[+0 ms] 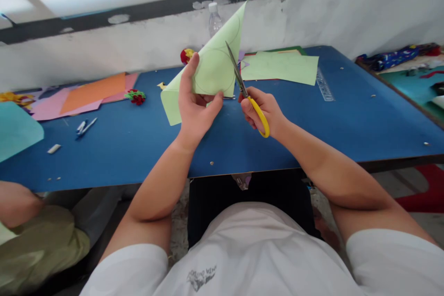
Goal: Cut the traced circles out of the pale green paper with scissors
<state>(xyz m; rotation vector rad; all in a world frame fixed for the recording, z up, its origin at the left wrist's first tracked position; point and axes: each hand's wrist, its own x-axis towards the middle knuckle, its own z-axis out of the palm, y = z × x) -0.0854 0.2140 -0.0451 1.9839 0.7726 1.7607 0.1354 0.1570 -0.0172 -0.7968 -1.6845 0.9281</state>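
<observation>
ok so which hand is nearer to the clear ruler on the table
Right. The right hand, holding the scissors, is left of the clear ruler and apart from it; the left hand, holding the curled green sheet, is farther left.

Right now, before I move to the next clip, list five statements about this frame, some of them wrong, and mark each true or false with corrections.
1. The right hand holds the yellow-handled scissors. True.
2. The folded-over sheet in the left hand is orange. False: it is light green, with curved lines drawn on it.
3. The clear ruler lies to the left of the scissors. False: it lies to their right.
4. The bottle behind the sheet has a white cap. True.
5. The table is red. False: its top is blue.
</observation>
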